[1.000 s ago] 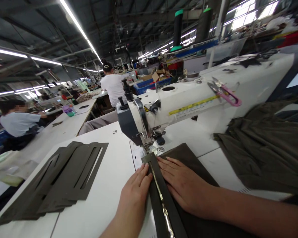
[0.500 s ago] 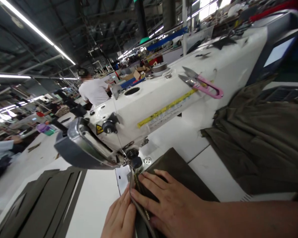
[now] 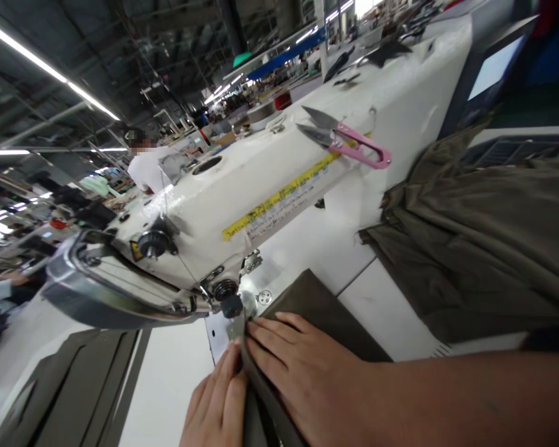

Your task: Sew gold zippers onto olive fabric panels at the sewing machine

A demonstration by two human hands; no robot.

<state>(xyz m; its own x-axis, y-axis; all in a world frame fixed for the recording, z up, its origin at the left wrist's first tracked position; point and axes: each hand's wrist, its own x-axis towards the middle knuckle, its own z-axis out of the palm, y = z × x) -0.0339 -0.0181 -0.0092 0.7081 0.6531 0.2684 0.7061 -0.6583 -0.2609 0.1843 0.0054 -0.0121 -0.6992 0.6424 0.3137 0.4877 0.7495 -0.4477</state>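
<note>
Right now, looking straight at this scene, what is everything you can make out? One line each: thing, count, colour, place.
machine: 1, white with dark grey, centre
snips: 1, pink handles, against the machine
tape: 1, yellow, along the machine
panels: several, olive, stacked lower left
strip: 1, olive, between the hands
fabric: 1, olive, beside the right hand
cloth: count unclear, olive, crumpled, right
table: 1, white, underneath
screen: 1, pale, upper right
lights: several, white, overhead
co-worker: 1, white top, upper left
background: blurred, uncounted
left hand: 1, bare, on the strip
right hand: 1, bare, over the fabric
</note>
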